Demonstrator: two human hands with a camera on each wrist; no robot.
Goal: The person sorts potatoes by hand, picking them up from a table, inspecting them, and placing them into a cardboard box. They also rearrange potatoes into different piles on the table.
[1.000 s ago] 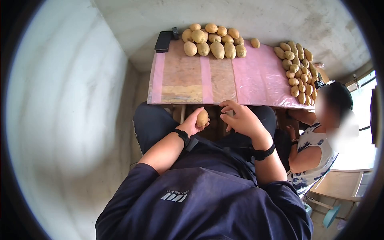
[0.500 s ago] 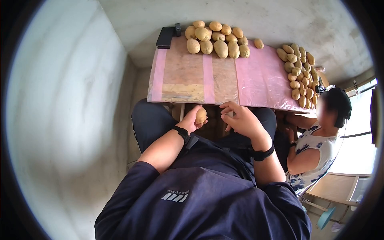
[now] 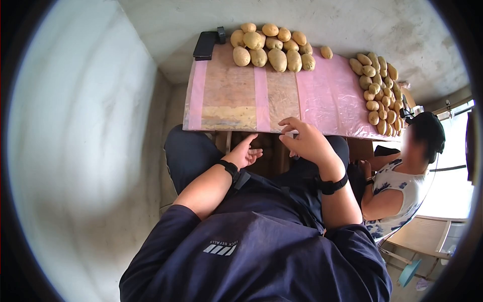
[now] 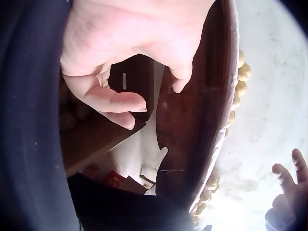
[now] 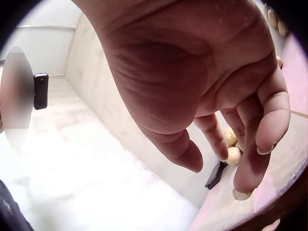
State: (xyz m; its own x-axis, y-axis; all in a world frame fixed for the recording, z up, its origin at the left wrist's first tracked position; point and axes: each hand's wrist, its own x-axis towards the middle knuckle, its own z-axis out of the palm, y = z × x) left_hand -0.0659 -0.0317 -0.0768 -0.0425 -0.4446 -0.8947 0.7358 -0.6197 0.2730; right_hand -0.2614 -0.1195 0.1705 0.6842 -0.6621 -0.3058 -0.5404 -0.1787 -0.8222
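Note:
My left hand [image 3: 244, 153] holds nothing, its thumb and fingers spread loosely below the table's front edge. In the left wrist view its fingers [image 4: 113, 101] hang over a brown cardboard box [image 4: 106, 139] with several potatoes [image 4: 72, 113] dim inside. My right hand [image 3: 309, 142] hovers beside the table's front edge, fingers bent loosely, with nothing in its grasp. Towards the back of the table [image 3: 229, 90] lies a pile of potatoes [image 3: 276, 59], some stacked on others.
A second potato heap [image 3: 380, 90] covers the table's right end, and a single potato [image 3: 326, 52] lies between the heaps. A black phone [image 3: 205, 46] rests at the back left corner. Another person [image 3: 395, 186] sits on the right. A pale wall [image 3: 85, 126] stands on the left.
The potato that my left hand held is gone from it, and the fingers have opened. My right hand has risen slightly towards the table edge. The piles have not changed.

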